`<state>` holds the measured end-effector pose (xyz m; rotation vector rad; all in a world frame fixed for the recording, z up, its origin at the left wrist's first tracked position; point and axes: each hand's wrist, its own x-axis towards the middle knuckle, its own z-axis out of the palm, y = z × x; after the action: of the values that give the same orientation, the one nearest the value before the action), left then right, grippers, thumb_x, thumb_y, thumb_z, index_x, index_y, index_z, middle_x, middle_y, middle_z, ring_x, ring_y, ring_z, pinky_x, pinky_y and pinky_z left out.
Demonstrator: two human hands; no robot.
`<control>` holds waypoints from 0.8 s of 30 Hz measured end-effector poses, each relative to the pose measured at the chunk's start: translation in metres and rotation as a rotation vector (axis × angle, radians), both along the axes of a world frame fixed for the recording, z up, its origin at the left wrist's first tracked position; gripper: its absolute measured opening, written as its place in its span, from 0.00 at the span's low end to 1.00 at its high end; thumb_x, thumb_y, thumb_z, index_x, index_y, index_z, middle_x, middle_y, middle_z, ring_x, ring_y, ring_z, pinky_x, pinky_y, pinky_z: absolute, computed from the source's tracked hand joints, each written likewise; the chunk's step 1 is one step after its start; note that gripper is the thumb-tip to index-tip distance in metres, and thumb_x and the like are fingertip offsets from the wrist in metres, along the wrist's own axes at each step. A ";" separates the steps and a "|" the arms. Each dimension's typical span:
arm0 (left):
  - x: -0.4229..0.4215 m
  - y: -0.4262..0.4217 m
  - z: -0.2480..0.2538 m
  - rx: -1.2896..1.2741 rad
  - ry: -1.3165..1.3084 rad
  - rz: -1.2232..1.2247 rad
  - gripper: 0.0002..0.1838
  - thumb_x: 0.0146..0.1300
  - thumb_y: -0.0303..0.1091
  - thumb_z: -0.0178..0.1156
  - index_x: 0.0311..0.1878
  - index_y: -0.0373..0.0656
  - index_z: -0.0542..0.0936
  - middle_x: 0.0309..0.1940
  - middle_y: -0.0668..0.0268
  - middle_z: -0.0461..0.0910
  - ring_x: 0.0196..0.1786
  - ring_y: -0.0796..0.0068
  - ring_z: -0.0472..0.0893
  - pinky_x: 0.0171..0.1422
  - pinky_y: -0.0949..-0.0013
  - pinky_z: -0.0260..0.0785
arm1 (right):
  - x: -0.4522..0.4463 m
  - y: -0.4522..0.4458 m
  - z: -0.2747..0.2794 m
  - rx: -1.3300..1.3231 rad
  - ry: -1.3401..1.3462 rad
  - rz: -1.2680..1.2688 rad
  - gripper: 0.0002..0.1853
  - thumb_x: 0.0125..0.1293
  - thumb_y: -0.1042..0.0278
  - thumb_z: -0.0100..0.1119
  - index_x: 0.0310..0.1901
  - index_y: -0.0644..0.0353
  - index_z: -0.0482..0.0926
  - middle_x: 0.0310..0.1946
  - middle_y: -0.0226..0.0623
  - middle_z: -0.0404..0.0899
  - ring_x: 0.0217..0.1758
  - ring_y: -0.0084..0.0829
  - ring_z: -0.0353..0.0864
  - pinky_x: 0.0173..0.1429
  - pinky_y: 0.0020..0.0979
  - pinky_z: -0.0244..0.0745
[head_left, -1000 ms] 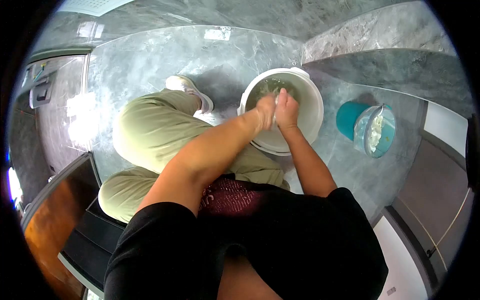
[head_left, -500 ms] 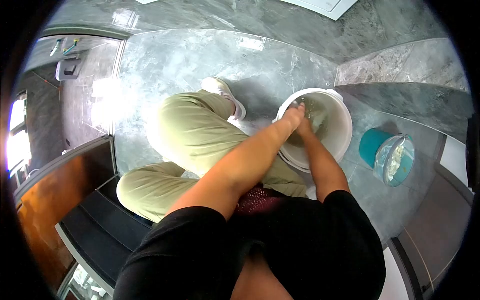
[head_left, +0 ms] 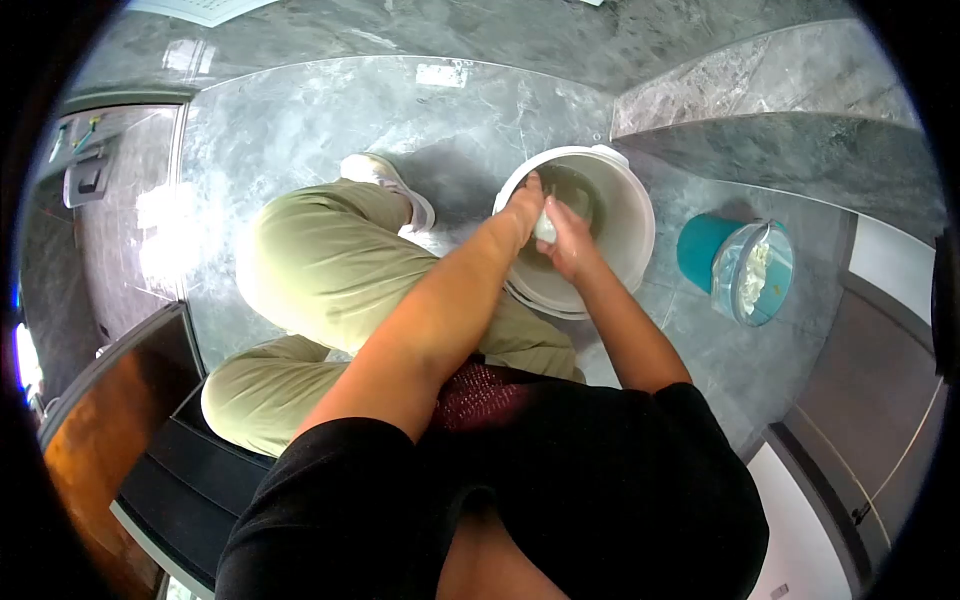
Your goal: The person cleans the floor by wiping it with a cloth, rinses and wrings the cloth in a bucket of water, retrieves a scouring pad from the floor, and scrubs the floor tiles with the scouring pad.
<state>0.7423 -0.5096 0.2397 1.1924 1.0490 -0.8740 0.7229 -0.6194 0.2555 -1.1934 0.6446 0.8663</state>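
Observation:
A white bucket (head_left: 640, 215) with murky water (head_left: 577, 190) in it stands on the floor in front of me. My right hand (head_left: 570, 240) is closed on a pale, smooth white object (head_left: 545, 226) above the water; its kind is unclear. My left hand (head_left: 527, 195) reaches over the bucket's left side, right beside that object. Its fingertips point away from me, but most of its fingers are hidden, and whether they grip anything is not visible.
A teal bucket (head_left: 706, 247) with a clear liner and pale scraps (head_left: 757, 275) stands to the right. My shoe (head_left: 385, 185) is left of the white bucket. A grey stone-look ledge (head_left: 780, 150) runs behind, and a black seat (head_left: 205, 455) is lower left.
My right hand has come up from the water with the white object showing in it. My left hand stays over the bucket. The whole view has shifted, moving the scene left and slightly up.

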 end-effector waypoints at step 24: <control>-0.008 -0.030 -0.034 -0.058 -0.282 0.466 0.27 0.66 0.48 0.40 0.59 0.36 0.68 0.53 0.48 0.72 0.53 0.52 0.73 0.60 0.63 0.61 | 0.044 -0.066 -0.182 -0.573 -0.243 0.020 0.22 0.64 0.47 0.50 0.41 0.62 0.77 0.28 0.36 0.76 0.24 0.29 0.72 0.31 0.31 0.66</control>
<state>0.7344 -0.5397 0.2060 0.9343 1.0038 -0.3585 0.7672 -0.6850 0.0735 -1.7905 0.7034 0.5482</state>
